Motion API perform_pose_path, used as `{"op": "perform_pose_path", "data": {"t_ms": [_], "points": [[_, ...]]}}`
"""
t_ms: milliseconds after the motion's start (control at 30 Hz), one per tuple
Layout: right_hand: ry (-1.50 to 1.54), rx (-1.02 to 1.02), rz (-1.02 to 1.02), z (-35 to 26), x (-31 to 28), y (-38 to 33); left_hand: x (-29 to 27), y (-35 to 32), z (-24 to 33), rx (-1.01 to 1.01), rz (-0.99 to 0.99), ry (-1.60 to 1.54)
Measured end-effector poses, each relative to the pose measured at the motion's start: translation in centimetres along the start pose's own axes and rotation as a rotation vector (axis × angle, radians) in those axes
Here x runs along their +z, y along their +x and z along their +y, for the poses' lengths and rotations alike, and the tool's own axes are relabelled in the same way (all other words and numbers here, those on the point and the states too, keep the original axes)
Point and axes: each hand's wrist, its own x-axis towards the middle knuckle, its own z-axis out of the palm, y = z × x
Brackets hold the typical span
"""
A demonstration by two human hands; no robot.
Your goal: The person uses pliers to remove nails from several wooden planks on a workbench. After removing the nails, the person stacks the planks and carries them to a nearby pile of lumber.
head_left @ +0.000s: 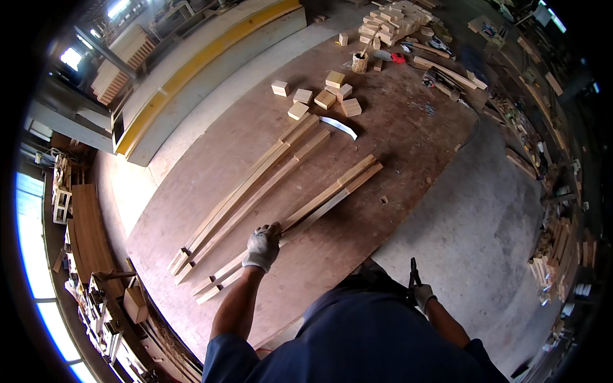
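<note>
My left hand (263, 246), in a pale work glove, is closed over the nearer pair of long wooden pieces (332, 189), which lie side by side on the big brown board. Their ends are notched, and the glove hides part of their middle. Just beyond it, slanting the same way, lies a second pair of long wooden pieces (249, 185). Off the board's near edge, on my right, my gloved right hand (423, 295) is closed on a dark hand tool (414, 272). The tool points upward; its exact kind is hard to make out.
Several wooden blocks (325, 99) and a white strip (340, 127) lie on the brown board (408, 153). Farther back stand a brush pot (359, 62) and a pile of blocks (396, 22). A long yellow-edged bench (204, 54) runs along the left; lumber (554, 255) is stacked at right.
</note>
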Motion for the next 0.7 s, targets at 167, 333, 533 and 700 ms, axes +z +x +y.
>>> {"op": "perform_pose_path", "data": {"t_ms": [167, 333, 533, 700], "points": [[0.036, 0.006, -0.027, -0.1, 0.1, 0.2, -0.5, 0.0, 0.5, 0.023, -0.004, -0.073], [-0.019, 0.022, -0.006, -1.0, 0.8, -1.1, -0.4, -0.3, 0.5, 0.001, -0.004, -0.144], [-0.005, -0.011, -0.001, 1.0, 0.5, 0.4, -0.2, -1.1, 1.1, 0.012, -0.013, -0.106], [-0.065, 0.000, -0.003, 0.5, 0.5, 0.1, 0.6, -1.2, 2.3, -0.080, -0.097, 0.003]]}}
